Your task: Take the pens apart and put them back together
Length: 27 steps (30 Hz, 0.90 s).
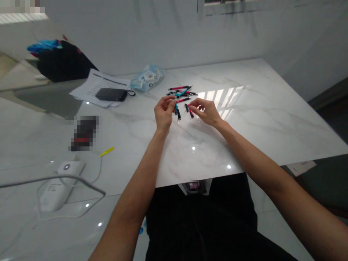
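My left hand (pixel 164 113) is closed, its thumb and forefinger pinched at the upper end of a blue and black pen (pixel 177 110). Across a small gap, my right hand (pixel 205 111) has its fingertips closed at a red and black pen (pixel 191 113). A short black piece (pixel 186 107) lies just left of those fingertips. Thin white sticks, perhaps refills, show below both pens. Just beyond the hands lies a loose pile of red, blue and black pens (pixel 181 92). My fingers partly hide what they touch.
A blue-and-white plastic packet (pixel 148 78) sits behind the left hand. Farther left are printed papers (pixel 91 85) under a black pouch (pixel 111 94), a blurred dark object (pixel 85 132), a yellow tag (pixel 107 151) and a white power strip (pixel 61 188) with cables. The table's front edge runs under my forearms.
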### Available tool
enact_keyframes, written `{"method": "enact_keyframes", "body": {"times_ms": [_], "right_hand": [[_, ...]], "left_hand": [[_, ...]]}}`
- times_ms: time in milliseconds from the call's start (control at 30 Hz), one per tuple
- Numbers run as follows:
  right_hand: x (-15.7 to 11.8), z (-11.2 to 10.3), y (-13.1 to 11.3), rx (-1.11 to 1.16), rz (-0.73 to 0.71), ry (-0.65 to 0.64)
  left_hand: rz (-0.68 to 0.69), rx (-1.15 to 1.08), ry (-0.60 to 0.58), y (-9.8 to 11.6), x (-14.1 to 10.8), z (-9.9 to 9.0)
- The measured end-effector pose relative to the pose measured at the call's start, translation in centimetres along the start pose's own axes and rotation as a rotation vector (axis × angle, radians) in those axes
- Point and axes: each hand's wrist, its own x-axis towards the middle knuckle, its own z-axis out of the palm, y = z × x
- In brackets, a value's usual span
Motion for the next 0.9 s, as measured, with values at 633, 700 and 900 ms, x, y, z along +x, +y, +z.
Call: {"method": "enact_keyframes", "body": {"times_ms": [633,700,900], "right_hand": [[-0.2,0.8,-0.8,0.364,0.176,-0.121],[-0.1,0.7,-0.7,0.355,0.17,-0.091],[0.9,-0.5,0.4,0.35,0.168,0.061]], "left_hand": [[-0.117,-0.007,0.054,0.7,-0.3,0.6],[-0.121,-0.013,0.06,0.8,-0.2,0.6],[-0.213,-0.005,-0.015,1.1,-0.4,0.4]]}}
